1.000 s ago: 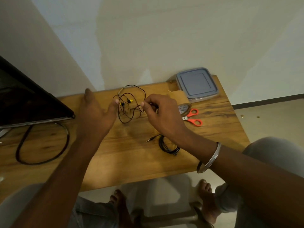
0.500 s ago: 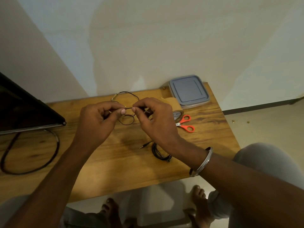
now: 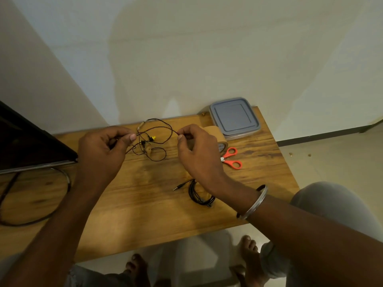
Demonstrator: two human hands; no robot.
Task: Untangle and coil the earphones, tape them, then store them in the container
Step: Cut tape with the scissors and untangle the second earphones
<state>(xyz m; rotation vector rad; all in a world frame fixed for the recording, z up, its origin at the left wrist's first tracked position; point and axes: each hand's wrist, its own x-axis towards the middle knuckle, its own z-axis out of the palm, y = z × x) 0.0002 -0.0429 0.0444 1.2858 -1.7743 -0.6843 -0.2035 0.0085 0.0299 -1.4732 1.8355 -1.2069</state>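
While right hand (image 3: pixel 199 154) pinches, earphones (image 3: pixel 153 138) strung sideways

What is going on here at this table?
A person is untangling thin earphones over a wooden table. The left hand and the right hand each pinch the wire, with the tangled loops between them. Another black cable lies coiled near the right wrist. The tape roll, orange scissors and closed grey container wait at the back right.

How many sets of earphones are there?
2. One tangled set with yellow buds is stretched between the left hand and right hand. One black coiled set lies on the table by the right wrist, partly hidden under it.
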